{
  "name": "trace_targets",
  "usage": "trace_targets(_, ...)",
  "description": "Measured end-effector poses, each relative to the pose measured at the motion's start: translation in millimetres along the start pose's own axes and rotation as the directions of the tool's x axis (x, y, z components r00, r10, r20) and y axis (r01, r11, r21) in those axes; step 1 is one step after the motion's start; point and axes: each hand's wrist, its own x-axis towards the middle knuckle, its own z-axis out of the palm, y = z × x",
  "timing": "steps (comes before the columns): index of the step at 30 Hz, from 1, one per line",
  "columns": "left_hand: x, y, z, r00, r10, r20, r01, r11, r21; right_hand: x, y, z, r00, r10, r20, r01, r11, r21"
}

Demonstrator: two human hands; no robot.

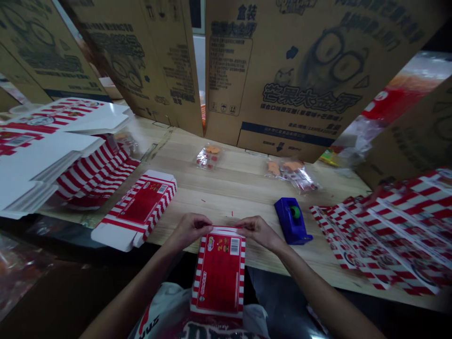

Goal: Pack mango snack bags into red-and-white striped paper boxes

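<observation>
A red box with white striped edges (221, 278) lies close to my body, its printed face and barcode upward. At its far end, my left hand (192, 229) pinches the left corner of the white end flap. On the right corner of that same flap, my right hand (259, 230) is closed with thumb and fingers. A blue tape dispenser (291, 221) with a green core stands to the right of my right hand. Left of my hands lies a second red-striped box (139, 207), its white end flaps sticking out toward me.
Stacked flat striped cartons (31, 165) fill the left; more striped boxes (391, 230) pile up at right. Small clear packets (209, 156) and further packets (293, 173) lie along the back. Tall brown cardboard (282, 70) walls off the far side of the wooden table (183, 188).
</observation>
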Motion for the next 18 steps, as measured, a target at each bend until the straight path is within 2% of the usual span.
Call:
trace_targets(4, -4, -1, 0.0, 0.995, 0.078, -0.069, -0.067, 0.986, 0.153, -6, -2, 2, 0.997, -0.066, -0.040, 0.060, 0.988, -0.144)
trace_targets(7, -5, 7, -1.2, 0.984, 0.176, -0.014, -0.169, 0.960, 0.223, -10, -8, 2, 0.992, -0.109, -0.062, 0.089, 0.959, -0.270)
trace_targets(9, -4, 14, -3.0, 0.980, 0.199, 0.013, -0.197, 0.952, 0.236, -10, -14, 2, 0.985, -0.156, -0.075, 0.123, 0.937, -0.328)
trace_targets(14, 4, 21, -8.2, 0.990, 0.129, 0.050, -0.135, 0.977, 0.167, -5, -23, 1, 0.996, -0.079, -0.038, 0.073, 0.988, -0.134)
trace_targets(18, 8, 19, -8.6, 0.991, 0.120, 0.066, -0.129, 0.980, 0.153, 1, -23, 0, 1.000, -0.026, -0.004, 0.026, 0.998, -0.054)
